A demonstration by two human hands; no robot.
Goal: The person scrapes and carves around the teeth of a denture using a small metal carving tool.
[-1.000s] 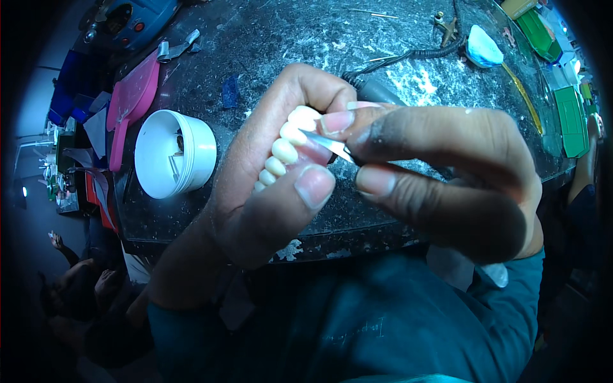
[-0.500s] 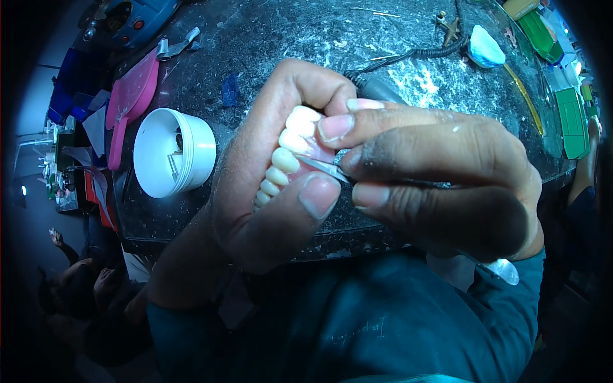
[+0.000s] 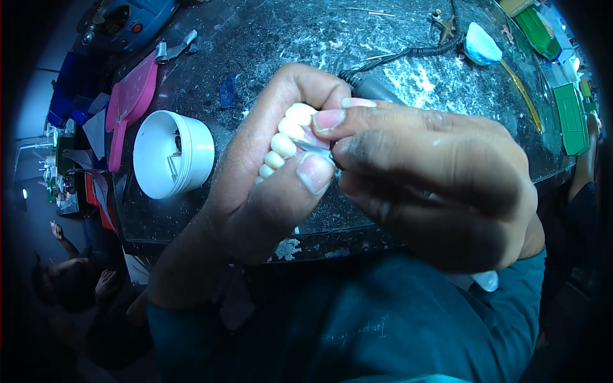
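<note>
Left hand point(image 3: 237, 172): you have a curved denture point(image 3: 283, 145) with glossy cream-white teeth set in a pink, gum-coloured base, caged between thumb and curled fingers. Grip is closed around it, thumb on the base at the near side; palm side hidden, so can't tell how firmly it's seated. Denture sits up in front of you, above the dark, dust-smeared bench point(image 3: 274, 38), teeth facing left.

Right hand point(image 3: 440, 182): you pinch a thin, silvery metal blade point(image 3: 311, 149) close to its tip, thumb and fingertips brought together, no visible gap. Tip looks to be against the pink base, just beside the teeth; exact contact too small to tell. Rest of the tool is mostly hidden by your hand.

Handling, as a guess: denture light, stiff, smooth enough to slip if dusty or damp, brittle if dropped or levered on one tooth. Hold by the pink base, thumb and fingers spread along the arch, off single teeth. Blade likely light and rigid, sharp-edged; pinch behind the edge, mind your left thumb right next to it.

Also around: white round plastic tub point(image 3: 199, 156), pink flat-bladed scoop point(image 3: 135, 89).
</note>
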